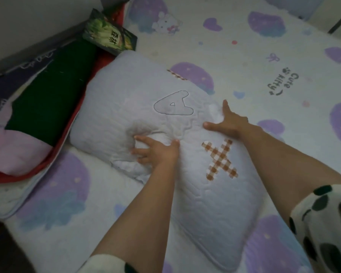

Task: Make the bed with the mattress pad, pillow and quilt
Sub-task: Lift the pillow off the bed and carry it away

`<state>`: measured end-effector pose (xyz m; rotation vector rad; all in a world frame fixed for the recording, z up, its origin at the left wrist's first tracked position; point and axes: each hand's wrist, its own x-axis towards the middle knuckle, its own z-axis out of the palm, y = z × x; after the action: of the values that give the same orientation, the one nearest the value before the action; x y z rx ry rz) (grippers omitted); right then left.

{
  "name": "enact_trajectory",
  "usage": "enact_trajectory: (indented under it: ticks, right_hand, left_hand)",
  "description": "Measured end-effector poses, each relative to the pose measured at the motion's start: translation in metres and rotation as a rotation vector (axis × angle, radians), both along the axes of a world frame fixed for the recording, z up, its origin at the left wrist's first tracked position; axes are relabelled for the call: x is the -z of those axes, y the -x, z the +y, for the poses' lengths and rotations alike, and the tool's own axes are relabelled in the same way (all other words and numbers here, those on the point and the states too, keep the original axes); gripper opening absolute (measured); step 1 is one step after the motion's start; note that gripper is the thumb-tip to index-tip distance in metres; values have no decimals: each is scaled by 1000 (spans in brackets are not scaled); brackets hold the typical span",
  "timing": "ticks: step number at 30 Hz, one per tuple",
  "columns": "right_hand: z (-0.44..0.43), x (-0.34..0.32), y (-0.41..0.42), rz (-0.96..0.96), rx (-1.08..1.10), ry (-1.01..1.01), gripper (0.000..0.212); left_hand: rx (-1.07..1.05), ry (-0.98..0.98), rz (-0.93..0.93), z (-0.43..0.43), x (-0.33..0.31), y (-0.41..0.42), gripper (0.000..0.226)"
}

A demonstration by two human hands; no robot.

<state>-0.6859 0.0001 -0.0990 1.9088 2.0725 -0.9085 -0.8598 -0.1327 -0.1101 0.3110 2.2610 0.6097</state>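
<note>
Head view — left hand (156,152) grips pillow (126,115), right hand (229,123) presses it flat-fingered.

Pale quilted pillow (126,115) with outlined A and brown-gingham X — beneath it a white mattress pad (244,56) blotched purple; left of it a dark-green, pink and red quilt (47,99).

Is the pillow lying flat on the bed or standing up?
Lying flat. The pillow rests on the mattress pad, its broad face with the A upward; the left hand grips it, the right hand presses on it.
</note>
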Motion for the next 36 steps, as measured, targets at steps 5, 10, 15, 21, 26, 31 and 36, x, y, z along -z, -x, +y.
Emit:
enact_trajectory:
  ticks: [5,10,15,21,26,31,36]
  right_hand:
    - [-22,-17,3,127,12,-48,114]
    - [-63,-44,-2,158,44,-267,83]
    - [-118,-74,-22,197,168,-387,61]
    - [-192,-144,-52,195,322,-523,48]
    - [-258,-219,-74,150,455,-617,52]
    - [-351,-292,-92,114,631,-739,50]
    - [-447,-353,-111,113,831,-823,46]
  left_hand:
    - [-20,-63,50,-11,-9,1,103]
    - [31,-219,67,-37,-37,1,80]
    - [152,-343,138,-69,-83,-10,63]
    - [320,-424,171,-106,-158,-31,57]
    - [456,-554,156,-145,-226,-48,57]
    - [631,-678,163,-200,-300,-65,60]
    - [818,-787,133,-257,-367,-90,60]
